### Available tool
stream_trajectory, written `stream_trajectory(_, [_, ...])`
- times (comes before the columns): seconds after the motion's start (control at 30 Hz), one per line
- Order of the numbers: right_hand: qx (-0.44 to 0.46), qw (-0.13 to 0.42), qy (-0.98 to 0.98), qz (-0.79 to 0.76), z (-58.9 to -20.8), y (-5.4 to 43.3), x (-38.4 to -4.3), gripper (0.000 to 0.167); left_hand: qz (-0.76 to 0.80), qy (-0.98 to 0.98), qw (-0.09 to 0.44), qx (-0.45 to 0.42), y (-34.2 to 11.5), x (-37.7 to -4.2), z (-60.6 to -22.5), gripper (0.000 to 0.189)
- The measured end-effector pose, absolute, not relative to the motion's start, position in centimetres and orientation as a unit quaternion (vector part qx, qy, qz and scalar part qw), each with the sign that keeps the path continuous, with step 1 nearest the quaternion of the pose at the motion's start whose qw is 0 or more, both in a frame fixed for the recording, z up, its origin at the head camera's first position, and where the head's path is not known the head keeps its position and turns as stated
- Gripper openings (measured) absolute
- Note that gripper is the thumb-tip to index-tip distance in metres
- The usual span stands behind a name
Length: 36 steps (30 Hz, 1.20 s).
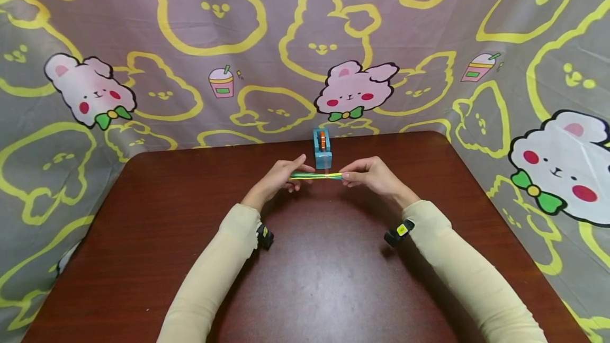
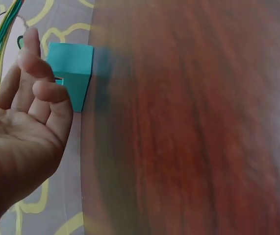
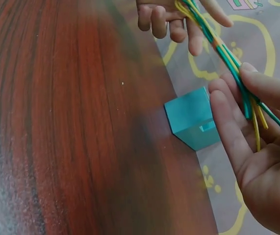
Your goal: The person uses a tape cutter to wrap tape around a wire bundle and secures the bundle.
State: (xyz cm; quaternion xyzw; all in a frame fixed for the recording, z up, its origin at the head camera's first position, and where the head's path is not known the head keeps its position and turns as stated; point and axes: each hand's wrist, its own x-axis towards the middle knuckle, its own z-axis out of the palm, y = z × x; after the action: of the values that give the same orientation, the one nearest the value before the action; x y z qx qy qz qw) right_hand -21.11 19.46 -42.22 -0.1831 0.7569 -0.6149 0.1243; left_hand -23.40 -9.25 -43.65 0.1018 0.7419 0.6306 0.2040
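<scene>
A bundle of thin yellow and green cord-like strands (image 1: pixel 314 175) stretches level between both hands above the table. Strand ends lie across the palm of my left hand (image 1: pixel 280 174), whose thumb stands raised off them and whose fingers (image 2: pixel 51 93) are loosely bent. My right hand (image 1: pixel 374 174) pinches the other end between thumb and fingers, and loose ends (image 3: pixel 257 117) reach over its palm. An orange-tinted band (image 3: pixel 217 43) circles the bundle midway. Just behind the strands stands a blue tape dispenser (image 1: pixel 323 160) with an orange roll (image 1: pixel 323 141).
The dark brown wooden table (image 1: pixel 314 279) reaches from the sleeves to a patterned curtain (image 1: pixel 271 25) along its back and sides. A small black camera sits on each wrist.
</scene>
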Motion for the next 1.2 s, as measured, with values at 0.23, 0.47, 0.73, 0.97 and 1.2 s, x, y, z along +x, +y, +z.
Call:
stream_trajectory(0.23, [-0.21,0.043,0.8,-0.56,-42.3,19.5,-21.0,0.02,0.654,0.678,0.326,0.079,-9.4,-23.8,-43.3,0.081])
stream_trajectory(0.47, [-0.244,0.001,0.808,-0.536,-42.4,19.5,-20.9,0.018,0.671,0.643,0.364,0.065,-9.4,-24.1,-43.1,0.083])
stream_trajectory(0.73, [-0.267,-0.017,0.803,-0.533,-41.8,19.1,-20.2,0.018,0.662,0.666,0.342,0.043,-8.7,-24.0,-43.1,0.057])
stream_trajectory(0.97, [-0.295,-0.092,0.813,-0.494,-42.0,18.6,-19.8,0.019,0.651,0.69,0.313,0.038,-8.6,-24.0,-43.6,0.031])
stream_trajectory(1.2, [-0.299,-0.113,0.823,-0.47,-42.8,18.8,-20.3,0.02,0.649,0.701,0.289,0.06,-8.6,-23.6,-43.5,0.028])
